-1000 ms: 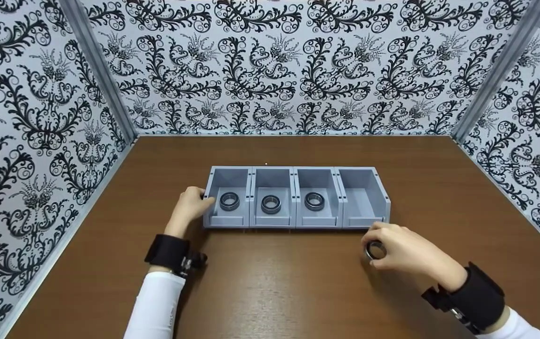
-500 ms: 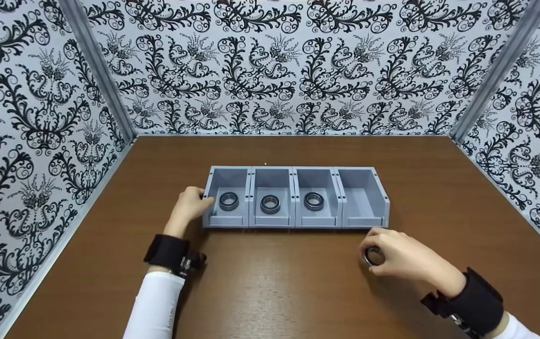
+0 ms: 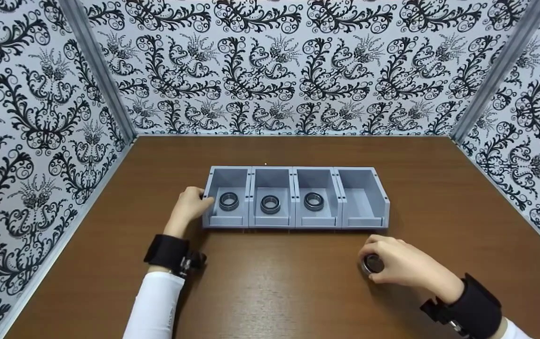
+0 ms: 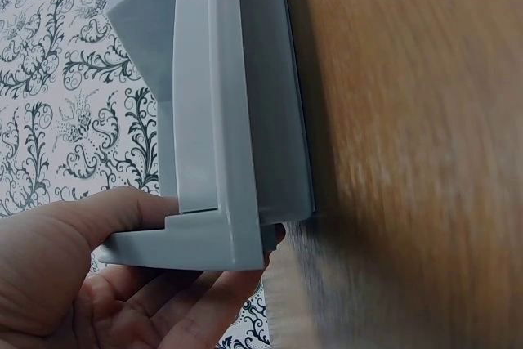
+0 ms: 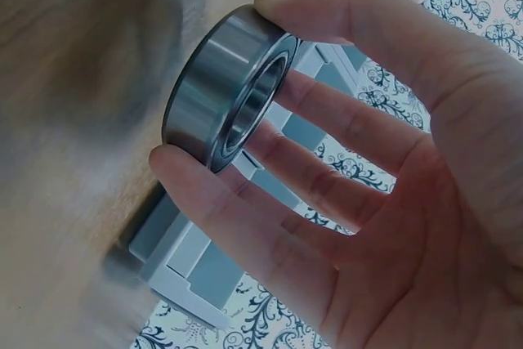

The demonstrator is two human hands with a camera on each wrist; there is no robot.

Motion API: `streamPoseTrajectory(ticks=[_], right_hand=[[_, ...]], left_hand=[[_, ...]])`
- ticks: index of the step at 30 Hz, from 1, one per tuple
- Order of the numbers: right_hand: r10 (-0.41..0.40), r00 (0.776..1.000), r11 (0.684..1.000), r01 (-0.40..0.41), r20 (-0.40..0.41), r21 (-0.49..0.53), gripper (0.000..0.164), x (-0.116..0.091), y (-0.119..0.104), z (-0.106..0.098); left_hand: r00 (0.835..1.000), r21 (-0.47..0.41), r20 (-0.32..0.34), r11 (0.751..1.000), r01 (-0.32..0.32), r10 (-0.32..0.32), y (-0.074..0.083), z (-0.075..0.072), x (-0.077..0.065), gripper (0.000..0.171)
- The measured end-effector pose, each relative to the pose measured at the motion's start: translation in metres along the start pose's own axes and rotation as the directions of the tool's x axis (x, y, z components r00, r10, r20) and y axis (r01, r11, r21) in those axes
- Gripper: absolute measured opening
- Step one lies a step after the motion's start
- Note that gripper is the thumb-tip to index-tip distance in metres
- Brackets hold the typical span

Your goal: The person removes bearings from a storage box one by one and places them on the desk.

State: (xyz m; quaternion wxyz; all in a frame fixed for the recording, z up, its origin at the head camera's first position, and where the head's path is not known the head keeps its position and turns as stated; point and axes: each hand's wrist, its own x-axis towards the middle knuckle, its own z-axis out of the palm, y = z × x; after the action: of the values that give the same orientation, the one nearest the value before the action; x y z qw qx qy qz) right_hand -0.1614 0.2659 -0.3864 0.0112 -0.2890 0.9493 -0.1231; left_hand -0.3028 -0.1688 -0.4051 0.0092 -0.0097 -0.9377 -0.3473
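Note:
My right hand (image 3: pixel 394 261) pinches a steel ball bearing (image 5: pixel 221 91) between thumb and fingers, just above the table in front of the rightmost bin (image 3: pixel 359 202). In the right wrist view the bearing is tilted, its smooth outer ring and dark-edged bore showing. My left hand (image 3: pixel 192 203) grips the left side wall of the leftmost bin (image 4: pixel 229 120), thumb inside and fingers outside. One bearing lies flat in each of the other three bins: the left bearing (image 3: pixel 229 201), the second bearing (image 3: pixel 270 204) and the third bearing (image 3: pixel 314 201). Nothing lies in the rightmost bin.
The grey bins stand side by side in a joined row on the brown wooden table (image 3: pixel 270 282). Patterned panels (image 3: pixel 274 66) enclose the back and both sides. A black strap with a camera (image 3: pixel 171 252) sits on the left wrist, another strap (image 3: pixel 474 301) on the right.
My right hand has moved slightly toward me and down with the bearing, away from the rightmost bin's front edge. My left hand and the bins stay put.

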Motion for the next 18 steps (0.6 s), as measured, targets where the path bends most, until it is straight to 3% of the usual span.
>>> streamPoseTrajectory(ticks=[18], right_hand=[[-0.03, 0.999, 0.999, 0.03, 0.031, 0.025, 0.03, -0.0034, 0.0043, 0.0093]], left_hand=[[1.0, -0.004, -0.001, 1.0, 0.003, -0.003, -0.001, 0.0011, 0.0012, 0.02]])
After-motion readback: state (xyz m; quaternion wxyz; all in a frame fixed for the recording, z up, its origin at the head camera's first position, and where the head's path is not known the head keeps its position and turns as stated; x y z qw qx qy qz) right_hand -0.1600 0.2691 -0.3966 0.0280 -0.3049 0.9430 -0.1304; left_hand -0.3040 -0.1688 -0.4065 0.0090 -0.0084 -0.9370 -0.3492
